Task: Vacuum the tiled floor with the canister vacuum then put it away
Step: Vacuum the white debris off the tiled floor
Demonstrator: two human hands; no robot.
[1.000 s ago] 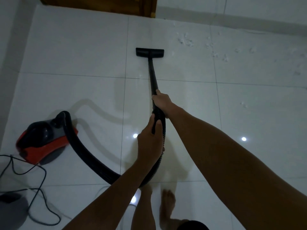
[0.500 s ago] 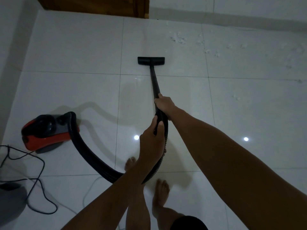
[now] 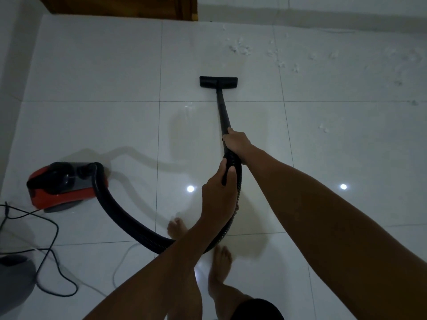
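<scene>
White tiled floor (image 3: 92,125); both hands grip the vacuum wand (image 3: 223,112).

Bare tiles (image 3: 92,65) lie open left of the nozzle (image 3: 218,82) up to the door (image 3: 120,8); the canister (image 3: 62,185) and hose (image 3: 120,218) block the left; cables (image 3: 53,250) sprawl beside it; white scraps (image 3: 240,48) litter the far right, along the wall (image 3: 323,17).
</scene>
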